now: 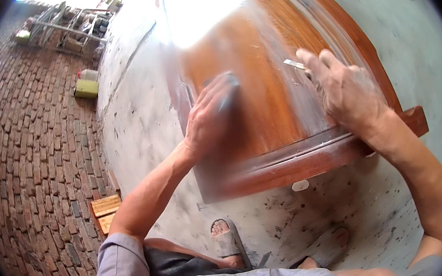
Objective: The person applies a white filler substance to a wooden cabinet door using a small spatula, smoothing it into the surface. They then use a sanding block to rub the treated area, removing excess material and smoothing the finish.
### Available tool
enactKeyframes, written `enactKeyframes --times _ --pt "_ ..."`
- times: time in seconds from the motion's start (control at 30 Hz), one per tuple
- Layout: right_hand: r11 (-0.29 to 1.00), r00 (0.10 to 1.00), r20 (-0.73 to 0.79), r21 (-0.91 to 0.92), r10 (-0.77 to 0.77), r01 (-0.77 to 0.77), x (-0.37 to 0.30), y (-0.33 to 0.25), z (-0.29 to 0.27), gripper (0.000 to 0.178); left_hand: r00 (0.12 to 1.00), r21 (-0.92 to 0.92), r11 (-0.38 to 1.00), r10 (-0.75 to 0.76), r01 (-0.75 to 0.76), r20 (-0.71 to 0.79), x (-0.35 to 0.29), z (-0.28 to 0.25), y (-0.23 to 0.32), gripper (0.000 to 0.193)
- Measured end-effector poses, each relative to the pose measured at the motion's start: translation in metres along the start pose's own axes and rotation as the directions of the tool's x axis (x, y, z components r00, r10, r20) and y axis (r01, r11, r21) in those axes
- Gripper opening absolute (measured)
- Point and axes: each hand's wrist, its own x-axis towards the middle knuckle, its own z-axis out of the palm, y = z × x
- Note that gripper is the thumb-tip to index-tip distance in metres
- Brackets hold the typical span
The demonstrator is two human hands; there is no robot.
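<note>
In front of me lies a reddish-brown wooden furniture panel, with a raised frame and whitish dusty streaks over its surface. My left hand is on the left part of the panel, its fingers bent round a dark bluish-grey piece too blurred to name. Over the panel's right side, my right hand is closed, with the tip of a small flat pale strip sticking out by its fingers. I cannot make out the rest of that strip behind the fingers.
Pale, stained concrete floor surrounds the panel, meeting brick paving at the left. A yellow-green box and a cluttered metal rack stand farther off. Light wooden slats lie near my left elbow. My sandalled feet are just below the panel.
</note>
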Motion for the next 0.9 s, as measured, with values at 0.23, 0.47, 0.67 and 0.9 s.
enactKeyframes --times 0.23,0.47,0.67,0.9 --pt "0.978 0.956 0.229 0.138 -0.183 0.154 -0.045 -0.037 -0.002 0.048 0.880 0.029 0.920 -0.363 0.390 -0.305 -0.007 0.014 -0.045 0.039" --pt "0.979 0.939 0.292 0.148 -0.181 0.143 -0.070 -0.058 -0.016 0.050 0.916 0.240 0.884 -0.388 0.401 -0.099 -0.017 0.014 -0.076 0.042" --pt "0.963 0.897 0.352 0.125 -0.268 0.238 -0.057 -0.058 -0.017 0.052 0.931 0.120 0.936 -0.302 0.331 -0.205 -0.032 0.004 -0.073 0.046" --pt "0.955 0.899 0.323 0.088 -0.296 0.283 -0.056 -0.071 -0.005 0.055 0.935 0.141 0.947 -0.249 0.290 -0.253 -0.046 0.004 -0.093 0.042"
